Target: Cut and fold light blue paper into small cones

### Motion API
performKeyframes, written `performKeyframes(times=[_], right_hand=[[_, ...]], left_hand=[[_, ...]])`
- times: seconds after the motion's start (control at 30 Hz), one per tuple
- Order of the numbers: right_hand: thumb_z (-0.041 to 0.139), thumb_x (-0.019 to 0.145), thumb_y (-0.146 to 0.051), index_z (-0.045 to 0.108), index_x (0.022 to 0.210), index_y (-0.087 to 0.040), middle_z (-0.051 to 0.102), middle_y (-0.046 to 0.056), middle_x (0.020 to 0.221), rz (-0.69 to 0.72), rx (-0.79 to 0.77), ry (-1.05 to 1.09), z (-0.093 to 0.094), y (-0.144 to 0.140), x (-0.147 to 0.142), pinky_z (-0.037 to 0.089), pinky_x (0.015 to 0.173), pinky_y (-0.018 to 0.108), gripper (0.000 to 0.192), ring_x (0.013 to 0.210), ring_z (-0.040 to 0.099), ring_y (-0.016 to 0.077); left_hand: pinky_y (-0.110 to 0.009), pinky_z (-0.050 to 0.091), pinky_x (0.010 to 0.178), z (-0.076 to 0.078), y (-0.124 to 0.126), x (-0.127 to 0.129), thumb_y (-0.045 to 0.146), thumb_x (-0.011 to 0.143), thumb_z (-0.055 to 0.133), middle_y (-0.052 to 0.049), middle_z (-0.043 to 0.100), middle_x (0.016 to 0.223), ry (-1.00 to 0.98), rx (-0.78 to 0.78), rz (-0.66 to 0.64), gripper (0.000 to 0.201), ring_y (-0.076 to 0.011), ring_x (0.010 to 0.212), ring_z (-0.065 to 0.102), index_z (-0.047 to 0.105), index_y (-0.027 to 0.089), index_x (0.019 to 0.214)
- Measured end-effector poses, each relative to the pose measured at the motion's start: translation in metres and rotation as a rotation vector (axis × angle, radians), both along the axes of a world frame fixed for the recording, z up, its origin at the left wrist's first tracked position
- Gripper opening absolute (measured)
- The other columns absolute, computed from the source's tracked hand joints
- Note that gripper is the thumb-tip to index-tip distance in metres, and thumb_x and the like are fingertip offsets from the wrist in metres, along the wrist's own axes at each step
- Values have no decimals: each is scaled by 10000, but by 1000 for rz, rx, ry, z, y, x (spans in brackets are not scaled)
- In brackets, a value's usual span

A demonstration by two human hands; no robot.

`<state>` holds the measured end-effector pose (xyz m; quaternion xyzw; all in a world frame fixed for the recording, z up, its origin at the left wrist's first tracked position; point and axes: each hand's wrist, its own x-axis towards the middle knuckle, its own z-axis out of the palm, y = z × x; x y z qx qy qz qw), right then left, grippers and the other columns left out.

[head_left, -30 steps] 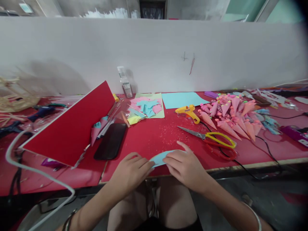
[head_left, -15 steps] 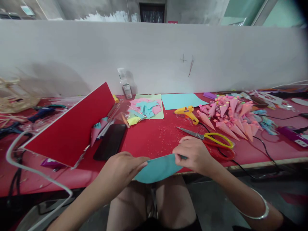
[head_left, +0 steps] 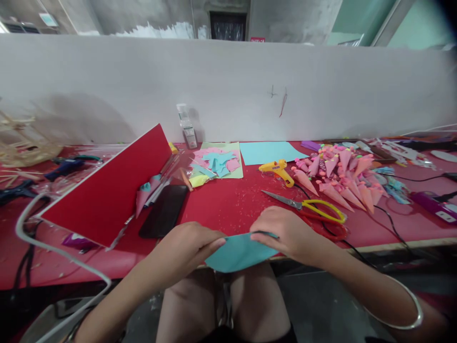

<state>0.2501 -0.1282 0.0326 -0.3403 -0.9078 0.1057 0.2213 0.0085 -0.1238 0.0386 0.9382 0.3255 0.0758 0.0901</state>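
At the near table edge, left hand (head_left: 185,247) and right hand (head_left: 285,233) both pinch a blue paper (head_left: 239,251), fingers closed on its left and upper right edges; the sheet hangs partly off the red table (head_left: 228,205), over the lap. Paper looks thin, light and floppy (it bows between the two grips), so I'd judge it creases easily and is best held at opposite edges with fingertips, not the middle. Not slippery, not fragile beyond tearing. Surface is a red-covered bench littered with small scraps. Scissors (head_left: 307,206) lie just beyond the right hand, glue gun (head_left: 278,169) behind them, pile of pink cones (head_left: 342,178) to the right with cables. Phone (head_left: 163,210) and a tilted red board (head_left: 107,190) sit left; paper offcuts (head_left: 216,162) and a blue sheet (head_left: 267,151) lie near the white partition (head_left: 228,90). Cluttered but reachable workspace.
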Motion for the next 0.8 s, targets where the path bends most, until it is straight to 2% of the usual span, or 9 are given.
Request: performKeyframes(times=[0.1,0.13,0.27,0.37,0.47,0.57,0.7,0.8], right_hand=[[384,896,-280,572,654,-167,595,1,586,-18,57,-98,4,-2,-13,328,630,251,327,606,508,120],[388,894,-280,563,643,-166,589,-1,576,-23,80,-119,5,-1,-16,312,609,251,326,586,498,117],[394,888,-287,531,613,-162,570,-2,555,-48,96,-153,4,2,-25,246,538,249,332,519,460,101],[369,901,-293,524,625,-163,562,-7,561,-63,28,-116,1,3,-28,233,525,238,343,529,463,94],[364,904,-317,538,641,-166,569,-8,575,-62,-35,-70,-1,3,-25,246,531,227,349,553,480,93],[380,898,-328,576,687,-170,600,-2,619,-69,-104,-26,0,4,-13,273,547,221,328,589,511,96],[395,892,-301,598,742,-177,629,-10,680,-116,-211,35,1,7,9,305,558,205,281,611,538,91],[403,889,-289,600,749,-176,634,-11,688,-144,-234,31,0,8,12,315,568,202,267,618,545,93]], left_hand=[[-259,380,673,1,2,6,265,887,366,10,639,783,-1,221,-11,233,-129,704,567,583,212,953],[-284,378,701,1,2,10,255,878,380,2,637,796,-1,311,-9,223,-141,719,565,577,208,972],[-288,356,618,0,-2,28,214,869,370,15,542,576,-12,540,-32,266,-115,535,479,537,166,668],[-281,323,558,0,-4,36,189,868,364,29,470,504,-22,669,-40,291,-101,468,409,471,169,598],[-277,308,543,0,-3,31,193,864,372,38,451,491,-2,717,-47,273,-99,461,392,463,179,606],[-268,320,582,-4,1,12,179,850,387,49,458,487,40,731,-12,250,-91,464,396,465,187,613],[-285,331,671,-13,6,-19,130,828,390,60,468,468,93,771,159,236,-86,459,412,464,191,612],[-293,347,685,-16,5,-26,131,819,397,55,504,478,8,763,294,214,-97,473,448,482,196,633]])
